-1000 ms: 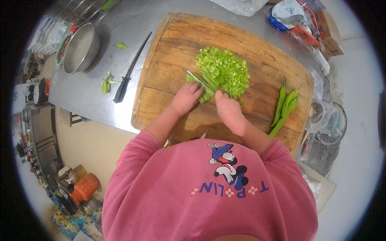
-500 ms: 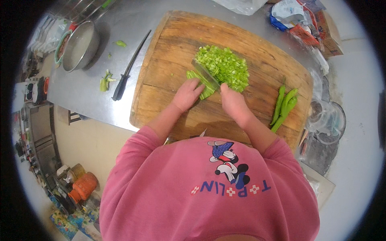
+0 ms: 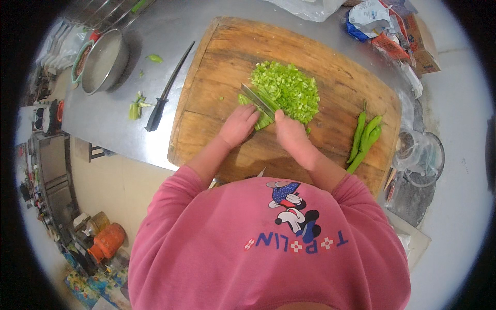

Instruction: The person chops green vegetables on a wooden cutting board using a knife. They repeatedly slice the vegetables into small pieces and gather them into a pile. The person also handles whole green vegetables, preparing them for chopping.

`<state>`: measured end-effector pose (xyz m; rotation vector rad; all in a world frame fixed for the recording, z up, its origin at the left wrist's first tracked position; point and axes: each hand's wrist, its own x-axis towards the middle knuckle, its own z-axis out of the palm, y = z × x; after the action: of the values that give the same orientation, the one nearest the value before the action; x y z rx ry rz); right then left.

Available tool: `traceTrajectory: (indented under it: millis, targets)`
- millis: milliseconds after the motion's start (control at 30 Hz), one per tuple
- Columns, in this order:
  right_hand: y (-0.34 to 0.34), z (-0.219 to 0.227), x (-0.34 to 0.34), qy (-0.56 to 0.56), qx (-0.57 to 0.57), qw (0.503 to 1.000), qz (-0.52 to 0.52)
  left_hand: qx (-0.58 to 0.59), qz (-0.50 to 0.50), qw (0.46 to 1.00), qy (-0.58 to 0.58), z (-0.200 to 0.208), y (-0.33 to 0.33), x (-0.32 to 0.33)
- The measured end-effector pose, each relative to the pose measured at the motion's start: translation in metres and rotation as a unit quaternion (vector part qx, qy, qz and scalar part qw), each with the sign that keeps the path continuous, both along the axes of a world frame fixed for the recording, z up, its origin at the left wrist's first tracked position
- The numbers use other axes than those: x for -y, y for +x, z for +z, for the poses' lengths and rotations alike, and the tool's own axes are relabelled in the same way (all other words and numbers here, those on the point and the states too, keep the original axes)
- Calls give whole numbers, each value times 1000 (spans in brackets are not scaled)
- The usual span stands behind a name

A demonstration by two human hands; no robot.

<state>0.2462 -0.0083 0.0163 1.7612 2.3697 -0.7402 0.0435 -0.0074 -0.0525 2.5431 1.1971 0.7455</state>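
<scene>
My right hand [image 3: 292, 135] is closed round the handle of a kitchen knife [image 3: 257, 98]. The blade slants up to the left across a bundle of green pepper strips [image 3: 264, 122]. Curled fingers of my left hand [image 3: 239, 125] press on these strips, close beside the blade; their tips are partly hidden. A pile of chopped green pepper [image 3: 295, 92] lies on the blade's far right side, on a big wooden cutting board [image 3: 330, 64]. Several whole long green peppers [image 3: 366, 138] rest together at the board's right.
Left of the board, a black-handled sharpening rod [image 3: 164, 98] lies on the metal table [image 3: 124, 139], near pepper stem scraps [image 3: 136, 107]. A metal bowl [image 3: 105, 62] stands farther left. Bags and a cardboard box [image 3: 423, 46] sit at the far right, with a clear plastic container [image 3: 421, 155] nearer.
My right hand and the knife have shifted slightly left, over the strips. Less of the strips shows, and fresh cut bits lie on the blade's right. My left hand stays on the strips.
</scene>
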Motion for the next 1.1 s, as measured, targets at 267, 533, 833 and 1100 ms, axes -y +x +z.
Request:
traceTrajectory:
  millis: [267, 533, 833, 1100]
  targets:
    - [14, 10, 0, 25, -58, 998, -18, 42, 8, 999, -6, -1, 3, 3]
    - [3, 9, 10, 43, 3, 998, 42, 26, 22, 999, -23, -4, 1, 4]
    - [-3, -3, -5, 8, -22, 1000, -7, 13, -6, 999, -31, 1, -10, 7]
    - [11, 18, 6, 44, -5, 999, 24, 22, 2, 999, -45, -6, 5, -5]
